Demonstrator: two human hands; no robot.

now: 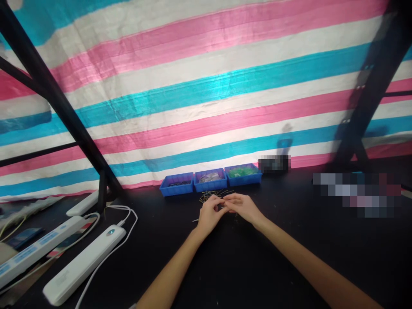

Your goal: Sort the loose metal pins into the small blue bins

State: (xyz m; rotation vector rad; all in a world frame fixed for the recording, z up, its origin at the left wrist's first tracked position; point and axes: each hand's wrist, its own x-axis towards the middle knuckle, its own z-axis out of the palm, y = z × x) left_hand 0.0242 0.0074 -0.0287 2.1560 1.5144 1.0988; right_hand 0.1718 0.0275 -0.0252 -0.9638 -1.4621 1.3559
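Note:
My left hand [210, 213] and my right hand [243, 208] meet over the black table [231, 262], fingertips pinched together. Whatever small thing they hold between them is too small and hidden to name. Just behind my hands lies a loose pile of thin, gold-coloured sticks or pins [206, 196], partly covered by my fingers. Beyond the pile, three blue trays stand side by side: the left tray [177, 189] has dark pieces, the middle tray [210, 186] clear or whitish pieces, and the right tray [245, 179] green pieces.
At the left lie a white rectangular device [85, 264] with a cable and a white power strip [40, 249]. Black metal posts [61, 98] rise at both sides before a striped sheet [193, 90]. Blurred-out items [274, 164] sit at the back right.

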